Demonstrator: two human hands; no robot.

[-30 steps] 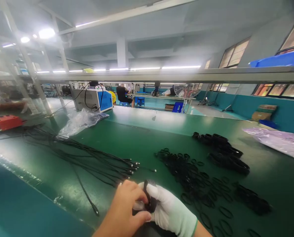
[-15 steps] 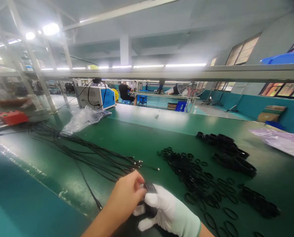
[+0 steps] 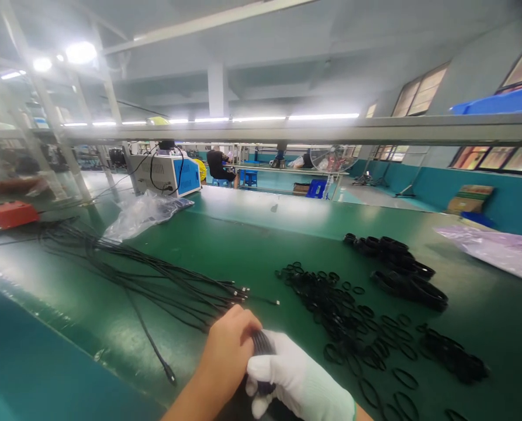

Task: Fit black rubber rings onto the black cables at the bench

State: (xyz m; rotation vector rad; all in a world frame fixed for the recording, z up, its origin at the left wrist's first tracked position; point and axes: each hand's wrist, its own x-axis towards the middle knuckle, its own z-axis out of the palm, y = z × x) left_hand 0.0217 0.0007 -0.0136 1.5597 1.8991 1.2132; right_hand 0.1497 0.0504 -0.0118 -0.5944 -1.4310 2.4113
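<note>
While coil [image 3: 263, 344] in hand [image 3: 302, 381] — rings [image 3: 331, 304] nr.

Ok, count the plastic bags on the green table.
2: a clear bag at the far left beside the blue-fronted machine, and a purplish bag at the far right, partly cut off. Others may lie out of view.

One bare hand [image 3: 226, 358], one gloved hand [image 3: 302, 381]

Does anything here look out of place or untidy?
Black rings lie strewn across the table, and one black cable strays from the cable bundle toward the edge. Only the right hand is gloved; the left hand, also gripping the cable coil, is bare.
</note>
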